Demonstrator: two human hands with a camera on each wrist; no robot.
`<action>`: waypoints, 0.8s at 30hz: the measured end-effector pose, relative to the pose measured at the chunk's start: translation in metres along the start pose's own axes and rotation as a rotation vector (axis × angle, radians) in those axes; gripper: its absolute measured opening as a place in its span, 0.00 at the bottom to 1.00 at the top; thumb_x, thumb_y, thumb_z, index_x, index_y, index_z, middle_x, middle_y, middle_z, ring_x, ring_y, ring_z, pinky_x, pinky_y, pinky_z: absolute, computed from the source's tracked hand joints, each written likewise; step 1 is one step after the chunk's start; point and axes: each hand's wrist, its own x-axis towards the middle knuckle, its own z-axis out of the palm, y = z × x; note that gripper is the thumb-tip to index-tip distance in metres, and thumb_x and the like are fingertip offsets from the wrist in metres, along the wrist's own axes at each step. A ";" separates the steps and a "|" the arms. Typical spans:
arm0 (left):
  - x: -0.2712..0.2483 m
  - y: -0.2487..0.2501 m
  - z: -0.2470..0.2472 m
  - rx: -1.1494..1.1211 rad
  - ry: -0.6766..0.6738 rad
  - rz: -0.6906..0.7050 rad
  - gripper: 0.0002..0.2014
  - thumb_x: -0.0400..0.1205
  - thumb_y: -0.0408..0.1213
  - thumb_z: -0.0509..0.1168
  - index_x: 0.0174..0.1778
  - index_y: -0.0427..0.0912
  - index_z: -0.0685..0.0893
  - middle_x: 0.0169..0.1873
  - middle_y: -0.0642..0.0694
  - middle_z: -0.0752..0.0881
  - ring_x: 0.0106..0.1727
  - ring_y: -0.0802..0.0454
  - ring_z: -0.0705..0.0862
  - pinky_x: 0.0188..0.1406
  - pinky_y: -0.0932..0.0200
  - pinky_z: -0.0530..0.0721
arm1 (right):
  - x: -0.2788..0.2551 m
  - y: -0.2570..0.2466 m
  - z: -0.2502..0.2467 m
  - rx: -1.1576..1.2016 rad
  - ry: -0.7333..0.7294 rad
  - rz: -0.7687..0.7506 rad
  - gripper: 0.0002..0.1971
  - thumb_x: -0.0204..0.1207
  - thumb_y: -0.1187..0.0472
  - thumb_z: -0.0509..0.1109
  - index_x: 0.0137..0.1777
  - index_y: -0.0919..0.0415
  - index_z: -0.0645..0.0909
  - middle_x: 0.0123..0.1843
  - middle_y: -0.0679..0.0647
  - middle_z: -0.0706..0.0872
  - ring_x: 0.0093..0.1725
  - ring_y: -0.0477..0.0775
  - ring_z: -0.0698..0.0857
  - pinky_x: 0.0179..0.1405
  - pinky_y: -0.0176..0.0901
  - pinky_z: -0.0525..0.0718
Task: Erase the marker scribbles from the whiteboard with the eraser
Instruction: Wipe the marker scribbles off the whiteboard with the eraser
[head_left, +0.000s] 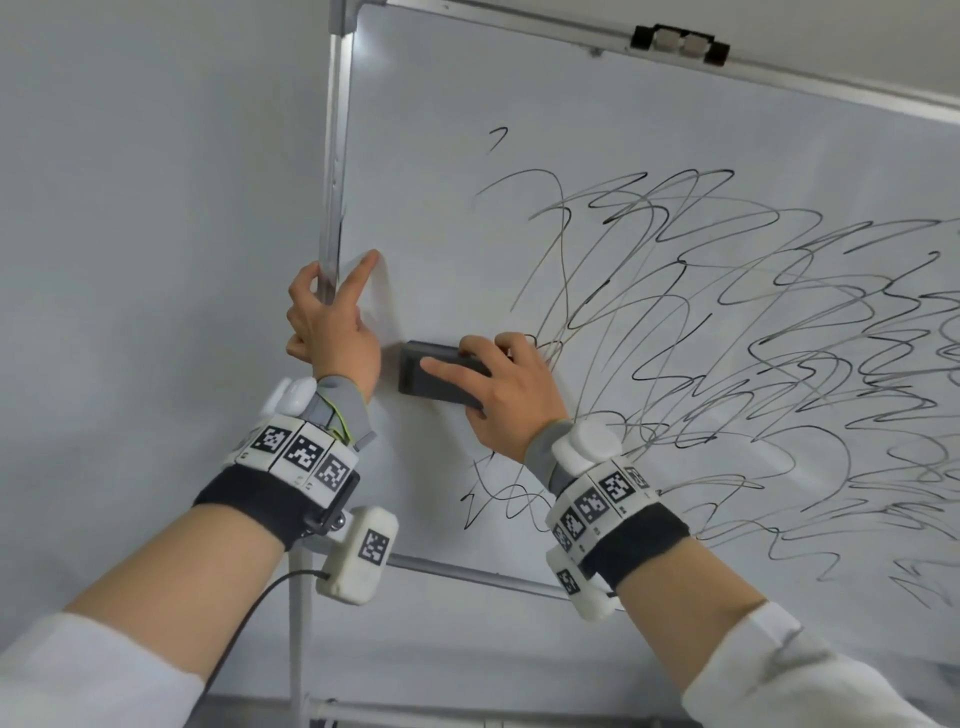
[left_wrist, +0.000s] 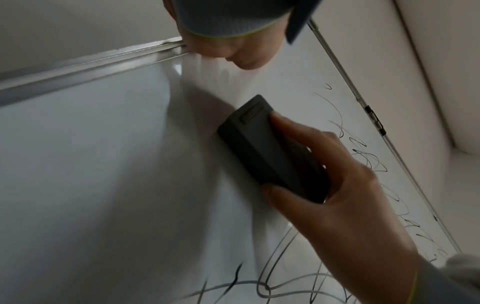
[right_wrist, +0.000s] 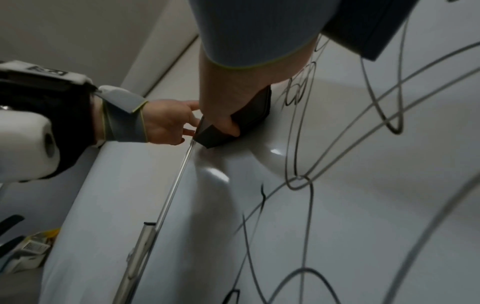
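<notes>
The whiteboard (head_left: 623, 104) carries dense black marker scribbles (head_left: 727, 338) over its middle and right; the strip by its left edge is bare. My right hand (head_left: 509, 395) grips a dark grey eraser (head_left: 436, 382), fingers on top and thumb underneath, with its pad flat against the board left of the scribbles. In the left wrist view the eraser (left_wrist: 265, 148) lies lengthwise in the right hand (left_wrist: 337, 185). My left hand (head_left: 332, 322) curls round the board's left frame (head_left: 335, 156), forefinger stretched onto the surface. The right wrist view shows the left hand (right_wrist: 166, 121) behind the eraser (right_wrist: 215, 135).
A black clip with two pale blocks (head_left: 679, 44) sits on the top frame. The bottom frame (head_left: 467, 571) and a stand pole (head_left: 298, 623) run below my wrists. A plain wall (head_left: 156, 208) lies left of the board. Some clutter (right_wrist: 31, 246) lies low at the left.
</notes>
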 end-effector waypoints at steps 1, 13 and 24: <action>0.000 0.000 -0.001 -0.005 -0.011 -0.005 0.34 0.82 0.22 0.53 0.61 0.75 0.74 0.73 0.49 0.63 0.68 0.43 0.65 0.71 0.40 0.62 | -0.002 -0.002 0.001 0.001 -0.009 -0.002 0.34 0.56 0.68 0.73 0.65 0.46 0.82 0.56 0.54 0.82 0.49 0.59 0.68 0.41 0.53 0.79; 0.003 -0.004 0.005 0.051 -0.002 0.024 0.28 0.80 0.26 0.61 0.65 0.68 0.76 0.74 0.50 0.61 0.70 0.48 0.66 0.69 0.47 0.54 | 0.005 0.011 -0.010 -0.020 -0.050 -0.035 0.33 0.58 0.68 0.72 0.65 0.44 0.81 0.58 0.54 0.82 0.49 0.59 0.67 0.41 0.55 0.81; 0.003 0.003 0.002 0.073 -0.013 -0.008 0.28 0.78 0.37 0.67 0.67 0.72 0.71 0.74 0.48 0.60 0.69 0.44 0.65 0.70 0.44 0.57 | 0.067 0.038 -0.059 -0.166 0.222 0.184 0.29 0.65 0.62 0.73 0.69 0.49 0.78 0.59 0.59 0.82 0.49 0.67 0.77 0.50 0.49 0.77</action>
